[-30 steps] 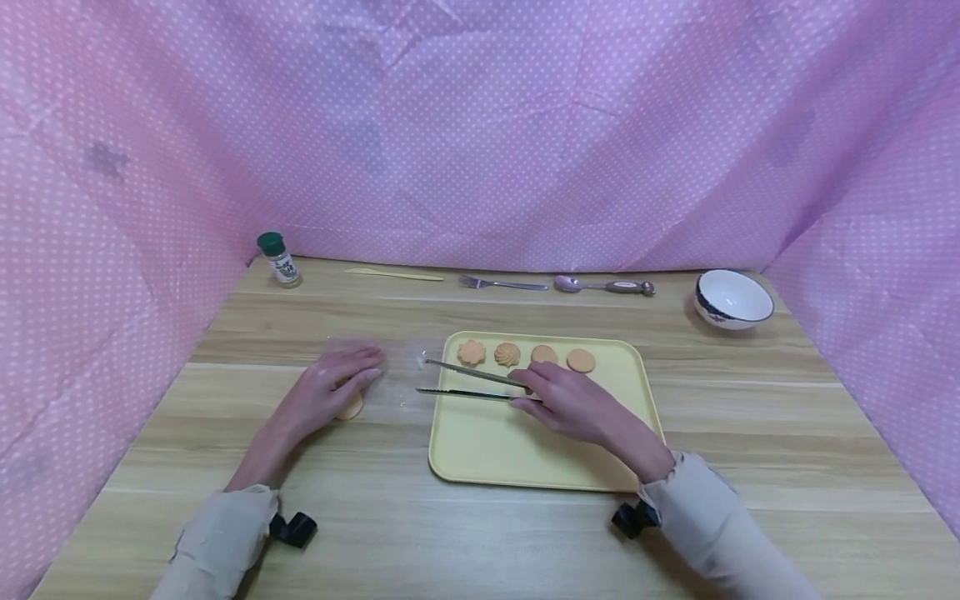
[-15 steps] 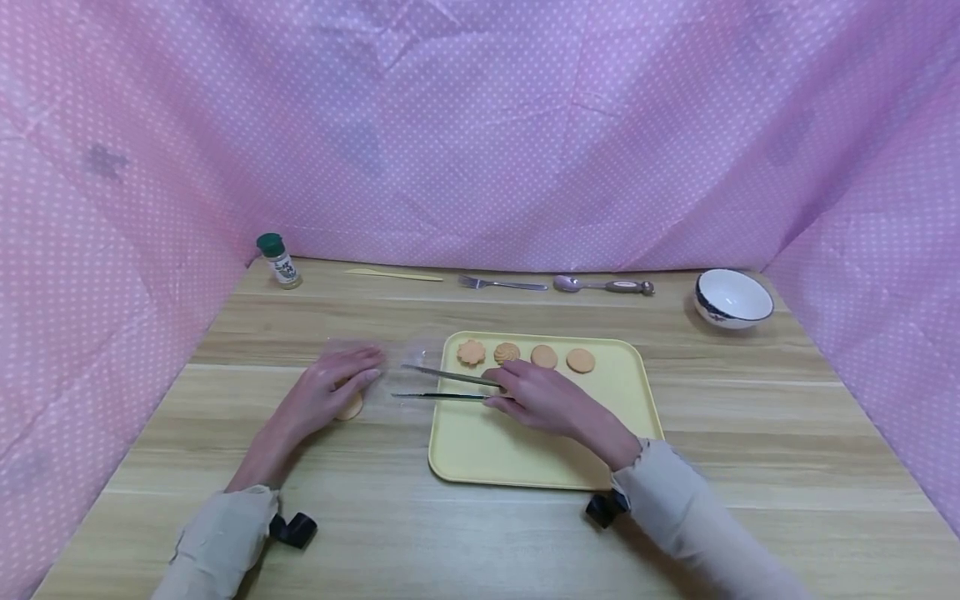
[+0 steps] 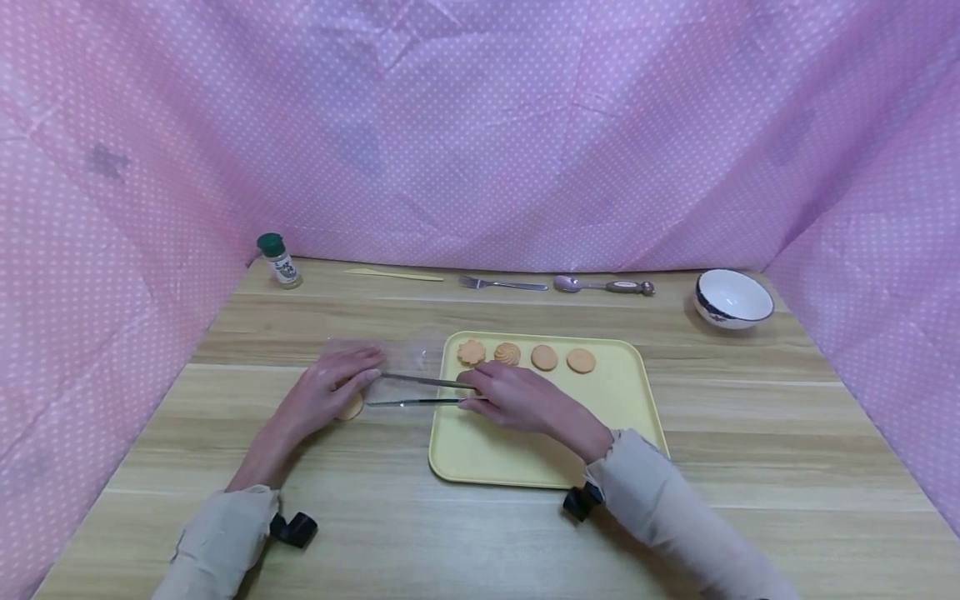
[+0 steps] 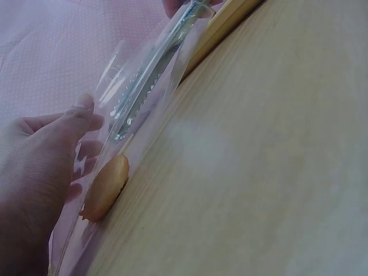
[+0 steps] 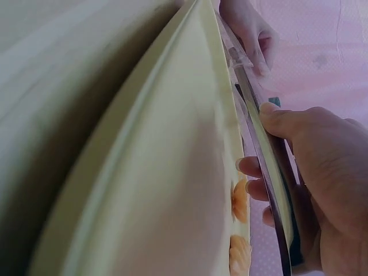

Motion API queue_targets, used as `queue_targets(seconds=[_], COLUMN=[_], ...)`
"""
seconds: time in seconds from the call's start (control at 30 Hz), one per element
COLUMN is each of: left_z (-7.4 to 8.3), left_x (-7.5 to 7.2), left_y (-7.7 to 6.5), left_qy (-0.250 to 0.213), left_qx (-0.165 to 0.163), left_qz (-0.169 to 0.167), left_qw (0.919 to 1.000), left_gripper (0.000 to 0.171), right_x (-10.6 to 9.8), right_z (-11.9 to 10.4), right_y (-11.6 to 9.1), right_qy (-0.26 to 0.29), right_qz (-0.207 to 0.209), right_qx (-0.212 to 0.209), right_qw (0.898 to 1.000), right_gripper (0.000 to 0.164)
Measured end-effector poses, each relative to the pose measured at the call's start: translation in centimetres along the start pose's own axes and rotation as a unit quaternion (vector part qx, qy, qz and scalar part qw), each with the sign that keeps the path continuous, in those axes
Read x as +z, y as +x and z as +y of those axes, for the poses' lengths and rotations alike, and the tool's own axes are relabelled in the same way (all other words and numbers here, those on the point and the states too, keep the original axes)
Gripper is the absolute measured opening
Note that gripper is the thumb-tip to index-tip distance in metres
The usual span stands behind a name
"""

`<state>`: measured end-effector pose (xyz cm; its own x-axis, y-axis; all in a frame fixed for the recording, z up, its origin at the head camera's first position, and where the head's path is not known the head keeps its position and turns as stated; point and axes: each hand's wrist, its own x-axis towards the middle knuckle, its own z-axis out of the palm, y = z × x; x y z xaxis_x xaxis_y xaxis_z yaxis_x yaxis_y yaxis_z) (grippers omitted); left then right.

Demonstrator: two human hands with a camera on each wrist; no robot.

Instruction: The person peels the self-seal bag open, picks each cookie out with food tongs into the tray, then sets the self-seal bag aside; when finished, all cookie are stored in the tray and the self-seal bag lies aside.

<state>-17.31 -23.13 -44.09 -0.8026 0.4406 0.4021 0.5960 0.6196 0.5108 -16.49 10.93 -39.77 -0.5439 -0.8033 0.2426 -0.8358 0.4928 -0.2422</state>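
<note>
My left hand [image 3: 327, 389] pinches the edge of a clear plastic bag [image 4: 106, 89], thumb on the near film and fingers behind it. Inside the bag lies a round cookie [image 4: 107, 188], partly under the hand in the head view. My right hand [image 3: 517, 400] holds metal tongs [image 3: 420, 380] between thumb and fingers. Their two arms stand apart, and the serrated ends reach into the bag, a short way from the cookie. Beneath the right hand is a yellow tray [image 3: 510, 454] with a row of several cookies [image 3: 543, 357] along its far side.
Along the table's far edge lie a pale flat knife [image 3: 393, 274], a fork [image 3: 502, 284] and a spoon [image 3: 603, 286]. A green-capped seasoning jar [image 3: 279, 261] stands at the back left, a white bowl [image 3: 733, 299] at the back right. Pink dotted cloth [image 3: 480, 133] hangs behind.
My right hand has moved left with the tongs, whose ends have slid deeper into the bag towards the cookie. The left hand has kept its place.
</note>
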Motion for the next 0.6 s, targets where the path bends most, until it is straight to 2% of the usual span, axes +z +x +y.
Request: queue_targets(seconds=[0.6], left_z=[0.4], left_x=[0.4], left_y=[-0.4], left_qy=[0.009], left_qx=[0.003], left_qz=[0.008], left_qw=[0.9999], left_gripper=[0.031], right_x=[0.7], right_z=[-0.4], right_y=[1.5], right_qy=[-0.016], right_qz=[-0.019], right_qx=[-0.033], right_qw=[0.999], right_gripper=[0.030])
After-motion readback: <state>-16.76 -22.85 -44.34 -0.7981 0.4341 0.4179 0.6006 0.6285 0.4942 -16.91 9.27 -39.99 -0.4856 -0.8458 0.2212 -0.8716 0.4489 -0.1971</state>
